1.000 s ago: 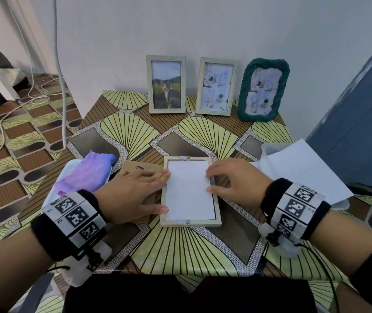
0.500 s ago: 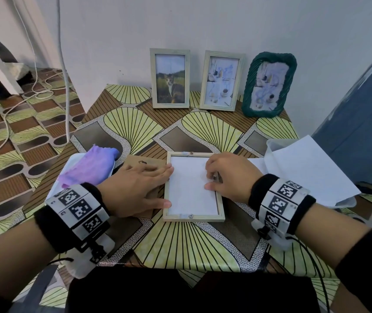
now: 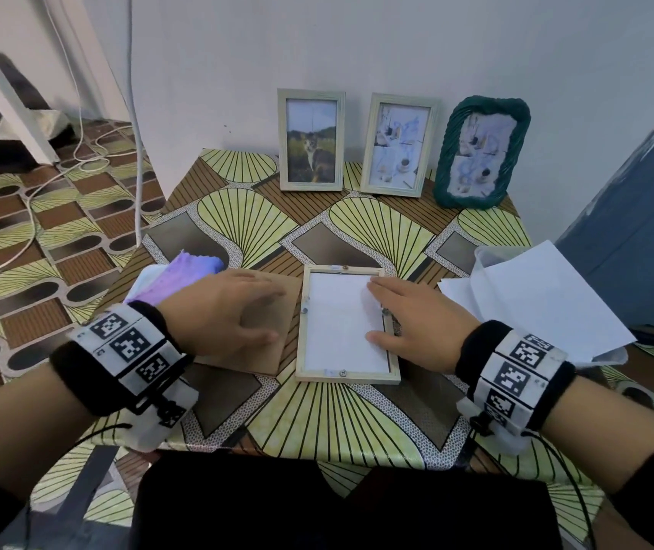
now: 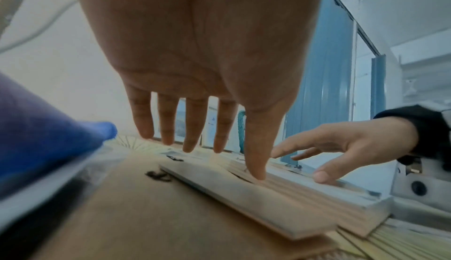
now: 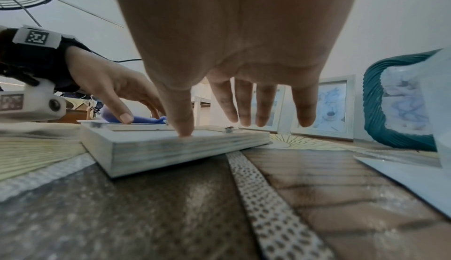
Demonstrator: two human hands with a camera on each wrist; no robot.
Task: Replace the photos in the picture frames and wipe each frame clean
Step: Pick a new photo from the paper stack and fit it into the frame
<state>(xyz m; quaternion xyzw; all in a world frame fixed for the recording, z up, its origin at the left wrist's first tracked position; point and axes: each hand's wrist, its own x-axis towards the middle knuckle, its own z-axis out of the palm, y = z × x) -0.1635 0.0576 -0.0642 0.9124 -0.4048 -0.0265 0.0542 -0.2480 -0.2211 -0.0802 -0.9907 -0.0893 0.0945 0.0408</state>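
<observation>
A pale wooden picture frame (image 3: 302,343) lies face down mid-table with a white sheet (image 3: 337,323) inside it. My right hand (image 3: 371,311) is open over its right side; the thumb (image 5: 183,131) presses on the sheet by the right rail and the fingers are straight. My left hand (image 3: 277,314) is open, with straight fingers, over the brown backing board (image 3: 277,351) just left of the frame. In the left wrist view its thumb (image 4: 255,171) comes down at the frame's (image 4: 280,202) near rail. Neither hand holds anything.
Three frames stand against the wall: a cat photo frame (image 3: 311,138), a pale frame (image 3: 396,144) and a green woven frame (image 3: 482,152). A purple cloth (image 3: 186,279) lies at the left, and white sheets in a clear sleeve (image 3: 547,295) at the right. The table edge (image 3: 357,458) is near me.
My left hand has slid left off the frame's edge onto the backing board. My right hand has uncurled from the right rail and now lies flat on the white sheet.
</observation>
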